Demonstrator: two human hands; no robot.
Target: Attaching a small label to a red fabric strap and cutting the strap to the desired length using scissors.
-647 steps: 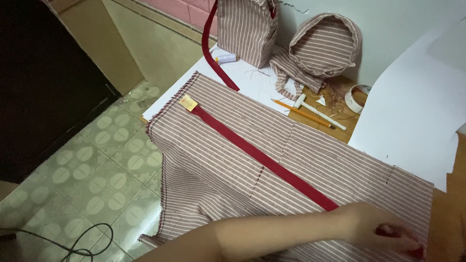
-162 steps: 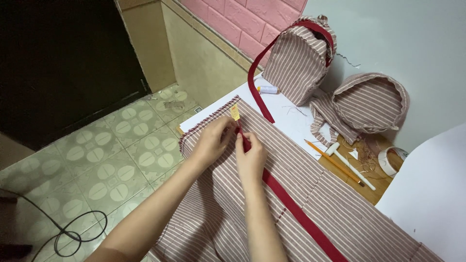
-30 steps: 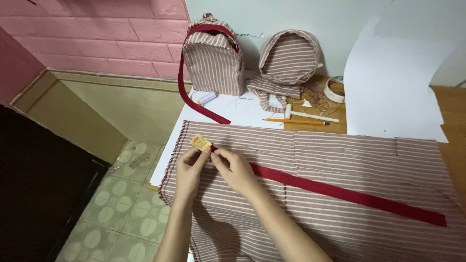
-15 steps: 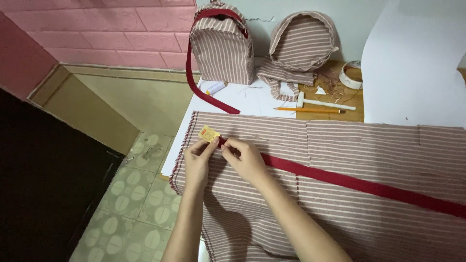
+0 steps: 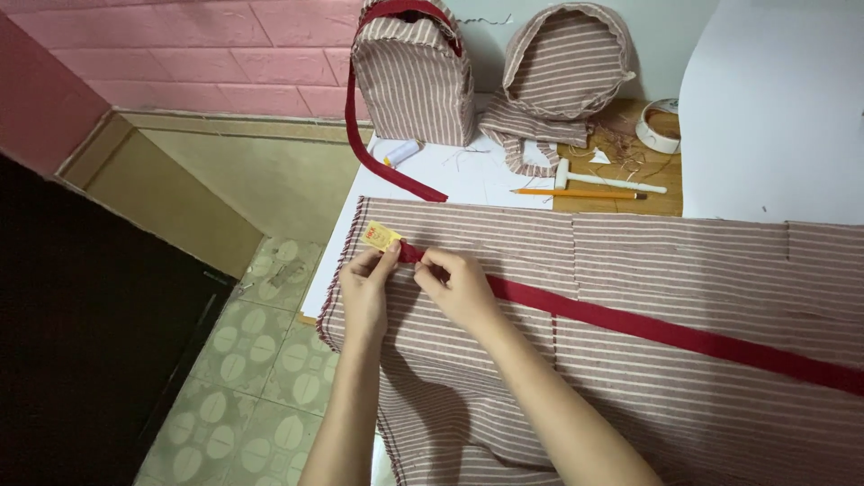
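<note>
Between both hands, the red tape (image 5: 630,319) end stays pinched: left hand (image 5: 364,288) near the yellow tag (image 5: 380,237), right hand (image 5: 454,283) beside it on striped cloth (image 5: 630,270).

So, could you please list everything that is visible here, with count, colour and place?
striped cloth: 1, brown-pink with white stripes, spread over the table
red strip: 1, dark red, lying across the cloth
yellow tag: 1, yellow, at the strip's left end
striped bag: 1, striped with a red strap, upright at the back
round striped piece: 1, striped, leaning on the wall
pencil: 1, orange, on the table
white tool: 1, white, beside the pencil
tape roll: 1, white, back right
white sheet: 1, white, right side
floor tiles: green patterned, lower left
left hand: pinching the strip near the tag
right hand: pinching the strip beside it
</note>
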